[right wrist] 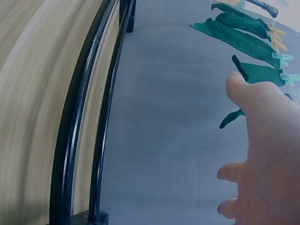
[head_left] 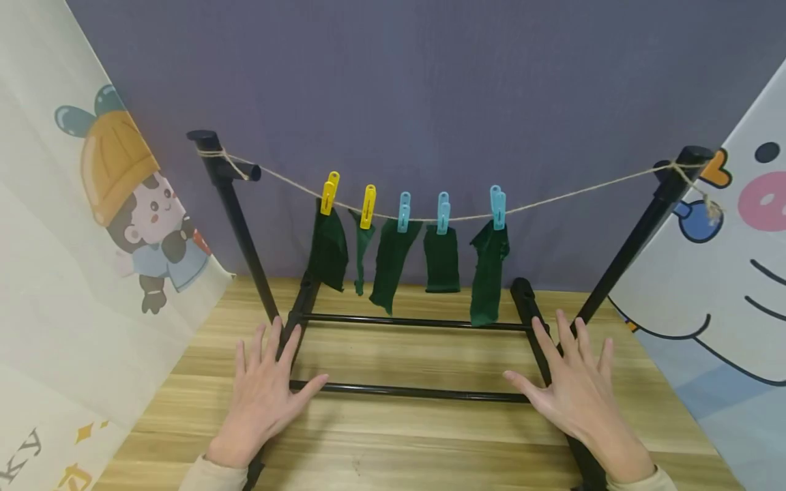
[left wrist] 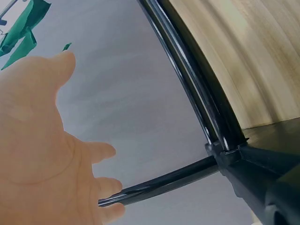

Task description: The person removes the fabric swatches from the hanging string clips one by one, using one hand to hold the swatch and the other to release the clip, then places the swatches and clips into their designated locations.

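My left hand (head_left: 260, 395) is spread with straight fingers over the left side of a black rack, holding nothing. On the opposite side my right hand (head_left: 580, 395) is likewise spread and holds nothing. Beyond both hands, several dark green cloth strips (head_left: 489, 286) hang from a twine line (head_left: 565, 198). Two yellow clothespins (head_left: 368, 207) clip the left strips, and three blue clothespins (head_left: 443, 213) clip the others. In the right wrist view, my right thumb overlaps a green strip (right wrist: 262, 73). The left wrist view shows my left palm (left wrist: 37, 136) with green cloth (left wrist: 33, 23) behind it.
The twine is tied to a left post (head_left: 242, 232) and a right post (head_left: 626, 262). A front crossbar (head_left: 417, 392) and a rear crossbar (head_left: 417, 322) join the rack's sides above a wooden tabletop (head_left: 393, 443). A grey curtain (head_left: 393, 88) stands behind, with cartoon-printed sheets (head_left: 49, 239) at both sides.
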`<state>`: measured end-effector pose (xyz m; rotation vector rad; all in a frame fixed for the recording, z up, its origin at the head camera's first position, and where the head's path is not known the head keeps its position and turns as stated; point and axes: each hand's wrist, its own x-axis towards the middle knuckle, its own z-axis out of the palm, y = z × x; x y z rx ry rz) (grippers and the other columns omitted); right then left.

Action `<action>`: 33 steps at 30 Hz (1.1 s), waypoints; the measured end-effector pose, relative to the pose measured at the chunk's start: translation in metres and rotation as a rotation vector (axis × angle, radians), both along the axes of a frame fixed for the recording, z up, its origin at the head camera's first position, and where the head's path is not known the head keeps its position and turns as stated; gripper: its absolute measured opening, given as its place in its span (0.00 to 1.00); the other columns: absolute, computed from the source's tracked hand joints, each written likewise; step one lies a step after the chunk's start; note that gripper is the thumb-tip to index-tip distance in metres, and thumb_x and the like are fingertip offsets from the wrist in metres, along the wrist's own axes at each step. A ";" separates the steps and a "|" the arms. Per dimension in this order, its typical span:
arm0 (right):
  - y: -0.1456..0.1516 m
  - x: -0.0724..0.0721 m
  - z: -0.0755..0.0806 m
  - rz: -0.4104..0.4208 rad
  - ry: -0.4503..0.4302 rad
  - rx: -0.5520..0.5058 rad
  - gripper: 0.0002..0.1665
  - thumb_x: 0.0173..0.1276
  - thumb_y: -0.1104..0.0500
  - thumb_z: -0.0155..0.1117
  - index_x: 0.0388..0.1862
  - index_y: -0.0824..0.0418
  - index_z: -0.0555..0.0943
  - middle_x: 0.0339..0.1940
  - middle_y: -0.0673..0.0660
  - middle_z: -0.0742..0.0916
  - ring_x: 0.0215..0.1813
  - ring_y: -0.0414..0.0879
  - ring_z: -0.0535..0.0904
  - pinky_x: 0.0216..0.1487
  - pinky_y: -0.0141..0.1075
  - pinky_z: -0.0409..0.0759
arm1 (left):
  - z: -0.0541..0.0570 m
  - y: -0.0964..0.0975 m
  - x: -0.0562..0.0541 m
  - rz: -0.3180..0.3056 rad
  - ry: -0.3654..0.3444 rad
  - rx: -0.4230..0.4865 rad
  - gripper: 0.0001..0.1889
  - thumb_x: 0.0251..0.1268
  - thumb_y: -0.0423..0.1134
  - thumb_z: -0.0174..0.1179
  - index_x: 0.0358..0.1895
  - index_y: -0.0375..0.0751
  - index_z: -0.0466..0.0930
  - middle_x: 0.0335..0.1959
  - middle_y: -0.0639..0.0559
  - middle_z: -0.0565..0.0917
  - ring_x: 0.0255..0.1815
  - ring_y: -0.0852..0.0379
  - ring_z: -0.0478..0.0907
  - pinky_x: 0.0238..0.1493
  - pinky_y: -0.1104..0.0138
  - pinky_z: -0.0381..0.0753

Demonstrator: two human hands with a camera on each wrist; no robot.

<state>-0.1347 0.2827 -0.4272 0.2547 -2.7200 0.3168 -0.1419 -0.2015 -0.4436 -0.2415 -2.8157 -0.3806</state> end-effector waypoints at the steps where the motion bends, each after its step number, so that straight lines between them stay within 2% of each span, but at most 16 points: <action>1: 0.000 0.000 0.001 0.004 0.009 -0.002 0.65 0.66 0.26 0.69 0.90 0.50 0.51 0.88 0.72 0.55 0.86 0.79 0.45 0.76 0.81 0.26 | 0.000 0.000 0.000 -0.003 0.006 -0.001 0.52 0.68 0.74 0.60 0.84 0.43 0.61 0.87 0.32 0.52 0.86 0.26 0.46 0.79 0.26 0.42; 4: -0.002 -0.001 0.006 0.018 0.051 -0.023 0.60 0.68 0.28 0.69 0.88 0.53 0.57 0.86 0.73 0.60 0.84 0.78 0.52 0.77 0.81 0.32 | 0.000 0.000 -0.001 -0.024 0.044 -0.009 0.50 0.68 0.72 0.62 0.84 0.43 0.62 0.86 0.32 0.55 0.85 0.27 0.50 0.79 0.27 0.46; 7: -0.003 -0.004 0.012 0.053 0.145 -0.070 0.53 0.68 0.35 0.74 0.82 0.59 0.69 0.81 0.75 0.68 0.77 0.79 0.63 0.75 0.81 0.48 | 0.002 0.001 -0.002 -0.059 0.086 -0.006 0.48 0.69 0.65 0.66 0.83 0.42 0.63 0.85 0.32 0.58 0.83 0.28 0.55 0.78 0.28 0.52; 10: -0.006 -0.006 0.018 0.088 0.244 -0.142 0.43 0.65 0.44 0.79 0.72 0.64 0.79 0.75 0.75 0.76 0.68 0.78 0.73 0.67 0.77 0.65 | 0.004 0.003 -0.004 -0.085 0.122 0.027 0.45 0.68 0.59 0.70 0.81 0.40 0.65 0.84 0.32 0.60 0.80 0.27 0.61 0.75 0.30 0.60; 12: -0.010 -0.007 0.022 0.104 0.292 -0.211 0.37 0.62 0.50 0.81 0.67 0.66 0.83 0.71 0.73 0.80 0.65 0.76 0.77 0.62 0.73 0.71 | 0.005 0.004 -0.004 -0.101 0.140 0.073 0.43 0.68 0.55 0.71 0.80 0.38 0.66 0.83 0.31 0.63 0.78 0.27 0.65 0.73 0.30 0.64; 14: -0.013 -0.007 0.025 0.112 0.321 -0.285 0.32 0.62 0.55 0.81 0.63 0.66 0.86 0.68 0.70 0.84 0.63 0.73 0.80 0.60 0.68 0.75 | 0.007 0.006 -0.005 -0.130 0.134 0.166 0.41 0.69 0.52 0.72 0.79 0.37 0.67 0.81 0.32 0.65 0.76 0.27 0.67 0.71 0.30 0.68; 15: -0.014 -0.007 0.026 0.115 0.336 -0.320 0.29 0.63 0.57 0.81 0.62 0.65 0.87 0.67 0.69 0.85 0.63 0.70 0.81 0.64 0.61 0.77 | 0.008 0.007 -0.006 -0.148 0.117 0.228 0.40 0.71 0.50 0.71 0.79 0.37 0.67 0.81 0.32 0.66 0.76 0.27 0.68 0.70 0.30 0.69; 18: -0.018 -0.008 0.030 0.136 0.389 -0.394 0.24 0.62 0.63 0.79 0.58 0.65 0.88 0.63 0.66 0.89 0.61 0.62 0.83 0.69 0.34 0.75 | 0.010 0.010 -0.007 -0.192 0.056 0.431 0.36 0.73 0.45 0.69 0.79 0.38 0.67 0.79 0.34 0.70 0.77 0.29 0.69 0.71 0.31 0.70; 21: -0.020 -0.010 0.036 0.162 0.432 -0.441 0.22 0.62 0.67 0.78 0.56 0.65 0.89 0.59 0.65 0.90 0.61 0.44 0.83 0.64 0.15 0.64 | 0.011 0.012 -0.009 -0.194 0.019 0.573 0.33 0.75 0.42 0.68 0.79 0.40 0.67 0.76 0.37 0.72 0.76 0.34 0.71 0.71 0.36 0.73; 24: -0.022 -0.010 0.042 0.186 0.447 -0.478 0.21 0.62 0.69 0.77 0.55 0.64 0.90 0.57 0.66 0.91 0.62 0.26 0.78 0.64 0.14 0.66 | 0.013 0.013 -0.012 -0.173 0.025 0.632 0.32 0.76 0.42 0.67 0.78 0.40 0.67 0.73 0.39 0.75 0.73 0.40 0.73 0.69 0.42 0.76; 26: -0.025 -0.010 0.046 0.191 0.435 -0.510 0.20 0.63 0.69 0.77 0.55 0.63 0.90 0.57 0.65 0.91 0.63 0.19 0.75 0.64 0.14 0.67 | 0.013 0.013 -0.013 -0.158 0.034 0.661 0.31 0.76 0.41 0.66 0.77 0.40 0.68 0.72 0.40 0.75 0.72 0.42 0.74 0.68 0.46 0.77; 30: -0.030 -0.012 0.054 0.198 0.384 -0.594 0.20 0.67 0.70 0.75 0.57 0.61 0.90 0.60 0.48 0.90 0.63 0.19 0.77 0.66 0.15 0.68 | 0.013 0.014 -0.017 -0.146 0.074 0.701 0.29 0.75 0.38 0.67 0.75 0.40 0.71 0.72 0.41 0.77 0.70 0.44 0.76 0.65 0.55 0.79; 33: -0.035 -0.014 0.061 0.223 0.382 -0.633 0.20 0.67 0.71 0.74 0.58 0.61 0.90 0.60 0.48 0.90 0.63 0.22 0.79 0.67 0.17 0.69 | 0.012 0.015 -0.022 -0.149 0.092 0.727 0.28 0.75 0.37 0.67 0.74 0.40 0.72 0.71 0.42 0.78 0.68 0.45 0.77 0.63 0.59 0.81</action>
